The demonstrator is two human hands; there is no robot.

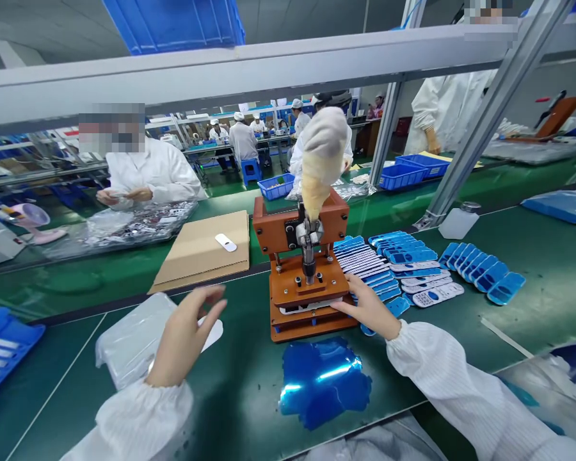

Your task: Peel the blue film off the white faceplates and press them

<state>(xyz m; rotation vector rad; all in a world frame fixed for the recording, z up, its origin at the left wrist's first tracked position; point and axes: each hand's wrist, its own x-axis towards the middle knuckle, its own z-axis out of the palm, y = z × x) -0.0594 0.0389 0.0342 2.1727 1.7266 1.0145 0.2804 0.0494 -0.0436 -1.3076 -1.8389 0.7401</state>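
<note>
A brown hand press (301, 278) with a cloth-wrapped lever handle (324, 150) stands in front of me. Between its plates lies a white panel (312, 307), mostly covered by the upper plate. My right hand (372, 310) is at the press's right side, thumb and fingers closed around the panel's right end. To the left, my left hand (185, 336) hovers with thumb and fingers apart, holding nothing. Partly hidden behind its thumb is a white rounded piece (214, 334), beside a plastic-wrapped white pack (132, 339).
Blue film sheets (324, 381) lie before the press. Rows of blue-filmed panels (365, 266) and white remote-control faceplates (438, 294) lie right of it. Cardboard (211, 250) bears a white panel. A clear bottle (458, 221) stands by the metal post. Co-workers sit opposite.
</note>
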